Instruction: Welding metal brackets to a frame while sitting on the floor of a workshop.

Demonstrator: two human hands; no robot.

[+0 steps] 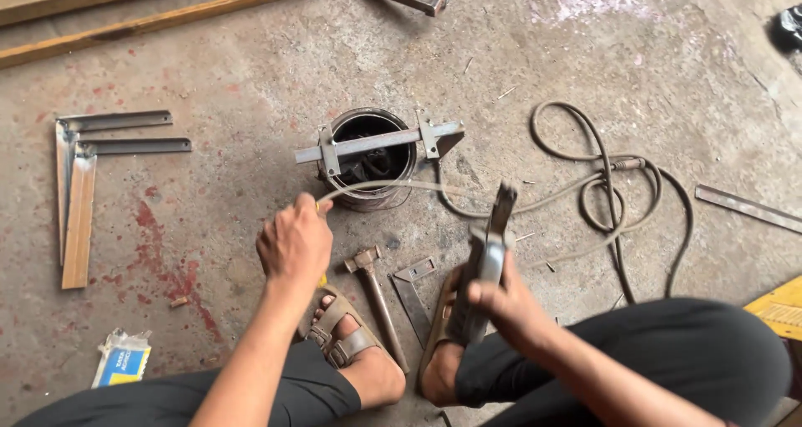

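My left hand (294, 243) is closed around a thin pale rod or cable end (368, 185) that runs toward the round metal can (368, 195). Across the can's rim lies a flat steel bar with two brackets (378, 140). My right hand (499, 303) grips a welding electrode holder (487, 251), its jaws pointing up and away. Between my sandalled feet lie a hammer (376, 292) and a small metal square (413, 292) on the concrete floor.
A grey welding cable (614, 195) coils on the floor to the right. Angle-iron pieces (79, 185) lie at the left, wooden beams (125, 9) along the top. A small packet (122, 358) sits at lower left, a flat strip (748, 207) at right.
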